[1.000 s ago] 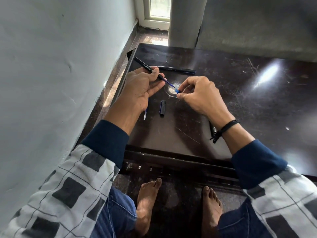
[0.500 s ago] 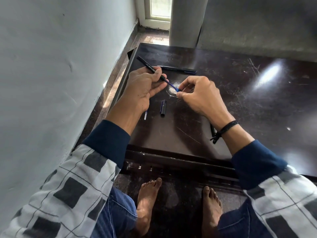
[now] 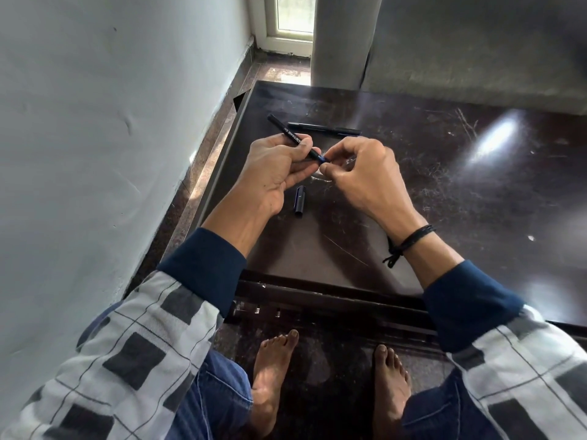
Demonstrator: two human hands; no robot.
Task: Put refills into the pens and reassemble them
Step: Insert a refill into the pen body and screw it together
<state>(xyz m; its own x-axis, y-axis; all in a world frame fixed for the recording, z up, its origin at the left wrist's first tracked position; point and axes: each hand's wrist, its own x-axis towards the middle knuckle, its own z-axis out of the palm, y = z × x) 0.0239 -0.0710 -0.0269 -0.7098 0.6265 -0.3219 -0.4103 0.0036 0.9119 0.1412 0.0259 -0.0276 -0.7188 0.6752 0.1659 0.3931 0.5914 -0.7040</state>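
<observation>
Pen barrel (image 3: 290, 134) slants above the table (image 3: 444, 201), gripped by the left hand (image 3: 273, 173), fingers curled round it. The right hand (image 3: 359, 173) pinches a blue tip (image 3: 322, 158) at its mouth, seemingly the refill. A cap (image 3: 299, 201) lies below, another pen (image 3: 324, 129) beyond.

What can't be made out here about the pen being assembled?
Head view only:
1. How deep the refill sits in the black barrel: the right hand covers the joint.
2. The barrel's middle: wrapped by the left hand.
3. The cap: details too small.
</observation>
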